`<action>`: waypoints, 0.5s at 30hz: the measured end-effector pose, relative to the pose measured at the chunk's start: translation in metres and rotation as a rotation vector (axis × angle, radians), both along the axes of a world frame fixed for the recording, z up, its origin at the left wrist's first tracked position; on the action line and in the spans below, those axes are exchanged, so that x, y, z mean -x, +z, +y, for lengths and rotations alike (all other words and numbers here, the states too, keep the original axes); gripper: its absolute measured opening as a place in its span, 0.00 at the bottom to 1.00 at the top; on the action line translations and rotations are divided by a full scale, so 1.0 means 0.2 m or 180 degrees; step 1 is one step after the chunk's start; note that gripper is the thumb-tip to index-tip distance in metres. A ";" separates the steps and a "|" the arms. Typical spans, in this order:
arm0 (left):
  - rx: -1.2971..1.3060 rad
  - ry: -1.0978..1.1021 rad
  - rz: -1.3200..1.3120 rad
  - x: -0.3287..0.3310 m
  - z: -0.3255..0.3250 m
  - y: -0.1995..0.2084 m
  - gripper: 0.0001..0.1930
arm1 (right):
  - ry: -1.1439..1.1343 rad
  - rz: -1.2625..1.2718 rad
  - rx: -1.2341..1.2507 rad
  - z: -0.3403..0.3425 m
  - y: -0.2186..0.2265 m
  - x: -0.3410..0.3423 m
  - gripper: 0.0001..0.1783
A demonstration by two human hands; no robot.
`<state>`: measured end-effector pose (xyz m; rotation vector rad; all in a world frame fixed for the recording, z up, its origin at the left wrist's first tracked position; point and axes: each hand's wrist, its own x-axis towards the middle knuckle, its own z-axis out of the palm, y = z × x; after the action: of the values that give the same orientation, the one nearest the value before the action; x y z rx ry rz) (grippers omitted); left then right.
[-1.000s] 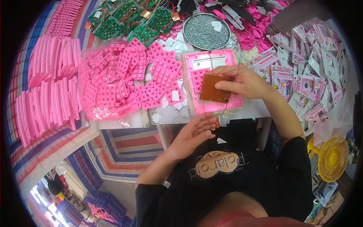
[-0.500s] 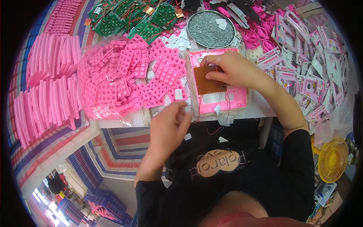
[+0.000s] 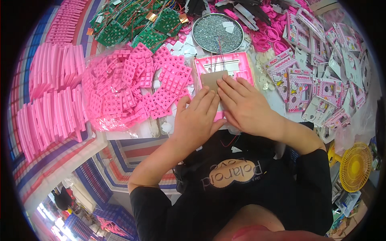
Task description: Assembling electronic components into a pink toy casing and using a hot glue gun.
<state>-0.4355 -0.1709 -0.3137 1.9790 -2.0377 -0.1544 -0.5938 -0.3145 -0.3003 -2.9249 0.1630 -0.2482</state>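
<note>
Pink plastic casing (image 3: 241, 66) lies under both hands, left hand (image 3: 197, 120) and right hand (image 3: 245, 106) pressing flat, fingers extended, on a brown board (image 3: 213, 78). Pink keypads (image 3: 136, 88) sit just left; a screw dish (image 3: 218, 28) lies beyond.

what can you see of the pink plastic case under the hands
The pink plastic case lies flat on the table edge, open side up, a rectangular shell with a raised rim and pale slots near its far end. A brownish board sits in it with thin dark wires running off the far side toward the round metal dish. The left hand and right hand press flat on it, covering its near half. A heap of pink keypads lies to its left.
</note>
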 end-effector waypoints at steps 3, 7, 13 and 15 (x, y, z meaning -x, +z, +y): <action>-0.0276 -0.0054 0.0100 -0.01 -0.02 0.05 0.32 | 0.0147 0.0218 0.0027 -0.06 0.02 -0.03 0.28; -0.0894 -0.0256 0.0473 -0.12 -0.18 0.17 0.23 | 0.0222 0.0090 0.0279 -0.09 -0.01 -0.02 0.23; 0.0440 0.0569 -0.0022 -0.45 -0.90 0.02 0.08 | 0.0203 0.0321 0.0279 -0.05 0.04 -0.06 0.26; 0.0058 0.0045 -0.0518 -0.47 -1.00 -0.08 0.08 | 0.0133 0.0306 0.0150 -0.05 0.02 -0.05 0.24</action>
<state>-0.3417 -0.3714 -0.3304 2.0549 -2.1142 0.0294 -0.5830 -0.3240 -0.2954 -2.9847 0.1118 -0.1065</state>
